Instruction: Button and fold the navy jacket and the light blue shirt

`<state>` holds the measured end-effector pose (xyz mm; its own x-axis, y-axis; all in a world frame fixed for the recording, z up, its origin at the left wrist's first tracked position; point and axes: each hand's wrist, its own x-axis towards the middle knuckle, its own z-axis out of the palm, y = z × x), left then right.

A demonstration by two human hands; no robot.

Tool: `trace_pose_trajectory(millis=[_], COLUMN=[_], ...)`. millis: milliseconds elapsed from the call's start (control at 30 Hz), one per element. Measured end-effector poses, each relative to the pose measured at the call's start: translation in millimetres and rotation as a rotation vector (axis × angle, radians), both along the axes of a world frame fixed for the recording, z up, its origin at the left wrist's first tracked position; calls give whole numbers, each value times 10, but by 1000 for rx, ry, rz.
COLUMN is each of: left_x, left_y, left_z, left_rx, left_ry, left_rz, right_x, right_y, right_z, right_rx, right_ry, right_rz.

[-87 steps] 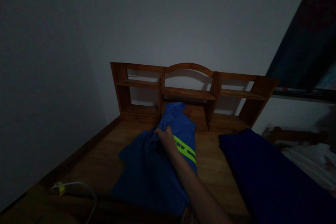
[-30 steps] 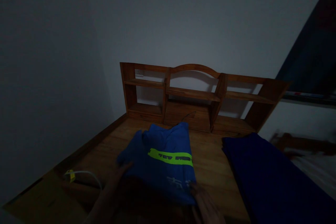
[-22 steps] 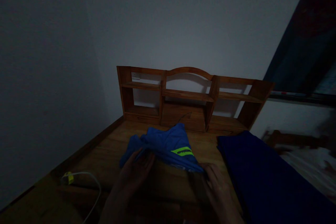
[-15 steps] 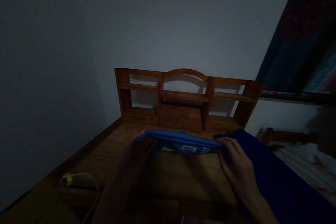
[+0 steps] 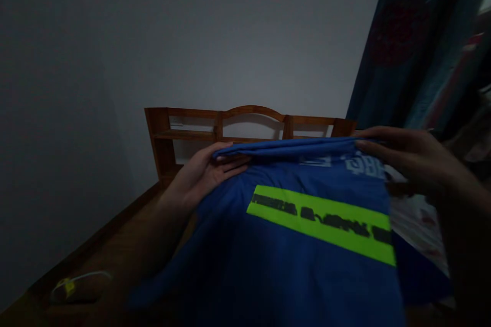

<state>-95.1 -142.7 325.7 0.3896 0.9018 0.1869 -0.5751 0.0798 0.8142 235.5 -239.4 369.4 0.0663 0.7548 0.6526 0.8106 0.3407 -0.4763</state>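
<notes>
A blue shirt (image 5: 291, 255) with a neon-yellow stripe carrying dark letters is lifted in front of me and hangs down over the wooden bed platform (image 5: 126, 235). My left hand (image 5: 205, 171) pinches its upper left edge, fingers closed on the cloth. My right hand (image 5: 410, 156) grips the upper right edge, thumb and fingers pressed on the fabric. The room is dim.
A wooden headboard with small shelves (image 5: 184, 130) stands against the grey wall behind the shirt. A white cable with a yellow tag (image 5: 71, 286) lies at the lower left. A dark curtain (image 5: 414, 46) hangs at the right. Light patterned bedding (image 5: 418, 225) shows beside the shirt.
Both hands took the shirt's edges off the platform and raised it up toward me; it now hangs unfolded. My view has turned right, hiding the dark blue cloth.
</notes>
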Motion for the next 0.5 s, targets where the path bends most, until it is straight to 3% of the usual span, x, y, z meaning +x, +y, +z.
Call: trace_pose_trajectory(millis=[67, 133, 233, 300, 400, 500], left_x=[164, 332, 622, 859, 1275, 1693], left_y=[199, 336, 393, 363, 257, 72], left_z=[0, 33, 67, -24, -417, -980], left_rx=[21, 79, 234, 329, 396, 418], left_ry=[5, 20, 11, 33, 196, 499], left_rz=[-77, -145, -161, -125, -149, -239], right_x=[171, 369, 706, 974, 1469, 1960], right_y=[200, 333, 323, 198, -57, -322], right_z=[65, 138, 239, 224, -85, -804], right_rx=[-232, -263, -2, 211, 309, 164], right_ry=[-69, -163, -382, -520, -633, -722], right_rz=[116, 114, -64, -230, -369, -408])
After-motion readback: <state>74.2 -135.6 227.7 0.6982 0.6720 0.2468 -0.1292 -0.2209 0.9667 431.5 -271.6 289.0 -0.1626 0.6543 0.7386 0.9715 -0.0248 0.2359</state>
